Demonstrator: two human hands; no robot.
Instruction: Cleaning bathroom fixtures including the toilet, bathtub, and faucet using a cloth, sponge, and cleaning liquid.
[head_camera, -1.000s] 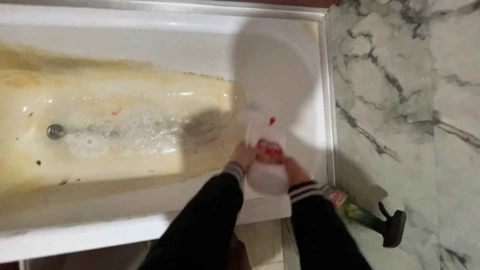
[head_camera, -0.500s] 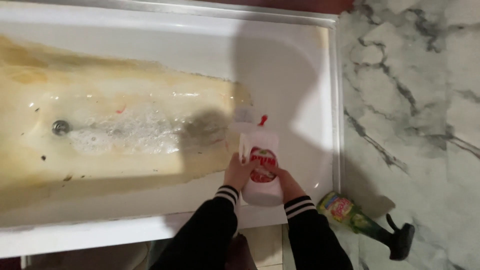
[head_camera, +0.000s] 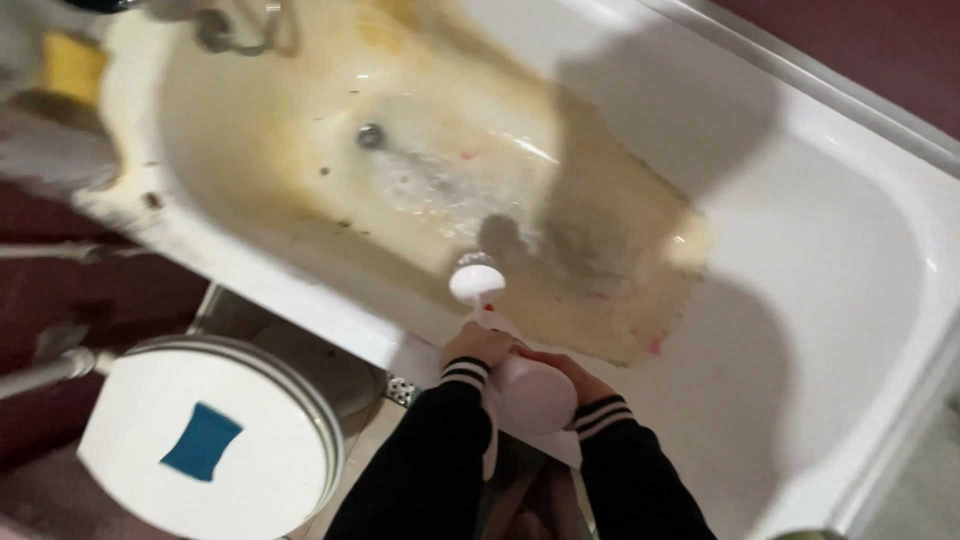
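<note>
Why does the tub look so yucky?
The white bathtub has a wide yellow-brown stain across its floor around the drain, plus dark specks. Both hands hold a white plastic bottle above it.

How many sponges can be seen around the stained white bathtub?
2. A blue sponge lies on the round white lid at lower left; a yellow sponge sits on the tub's corner ledge, upper left, blurred. Others may be outside the frame.

White round lid (head_camera: 200, 450) with blue sponge (head_camera: 202, 441), yellow sponge (head_camera: 72, 66) on tub corner.
</note>
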